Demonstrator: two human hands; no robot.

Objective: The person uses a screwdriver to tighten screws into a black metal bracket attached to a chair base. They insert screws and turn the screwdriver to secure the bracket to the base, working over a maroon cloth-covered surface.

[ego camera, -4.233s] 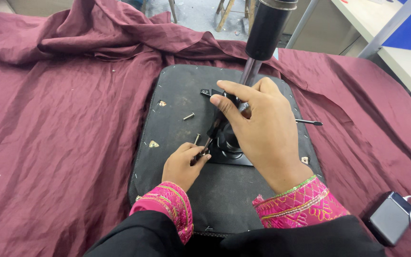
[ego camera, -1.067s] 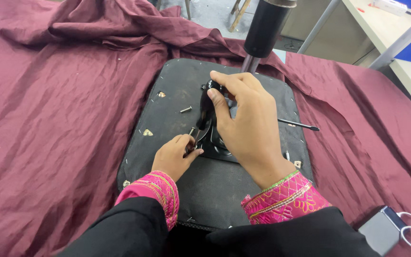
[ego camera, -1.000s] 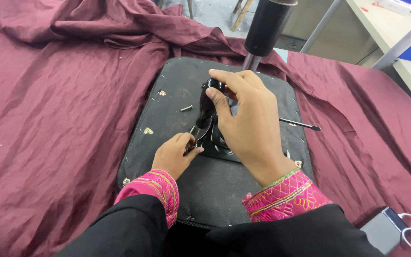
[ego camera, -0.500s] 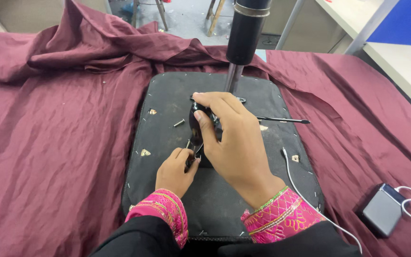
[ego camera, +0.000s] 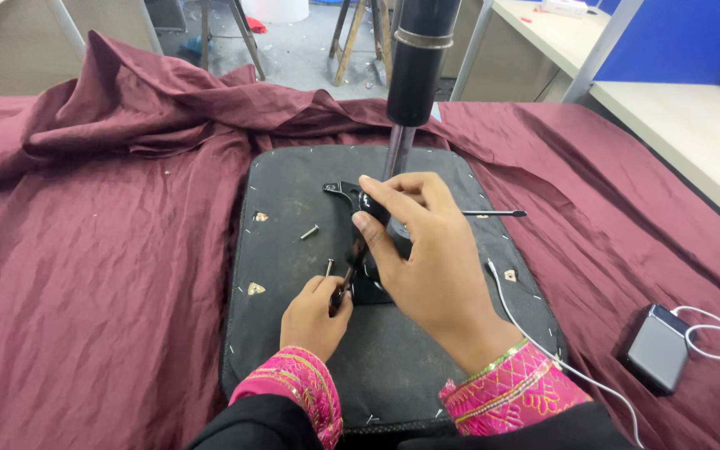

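Observation:
An upturned chair seat [ego camera: 293, 183] with a dark fabric underside lies on a maroon cloth. A black metal mechanism plate [ego camera: 339, 190] sits at its middle, with a black gas-lift column [ego camera: 414, 67] rising from it. My right hand [ego camera: 427, 258] grips the top of the mechanism, fingers curled over its black knob. My left hand [ego camera: 314, 317] pinches a thin dark tool [ego camera: 352, 271] whose tip touches the plate's left edge. Two loose screws [ego camera: 310, 232] lie on the seat left of the plate.
A thin black rod [ego camera: 493, 213] lies on the seat's right side. A white cable [ego camera: 527, 321] runs across the seat's right edge. A small grey box [ego camera: 660, 357] with a white cord rests on the maroon cloth [ego camera: 102, 267] at right. Desks stand behind.
The view has shifted and tilted up, showing more of the column. My right hand has slid slightly up the mechanism; my left hand stays at the plate's left edge with the tool.

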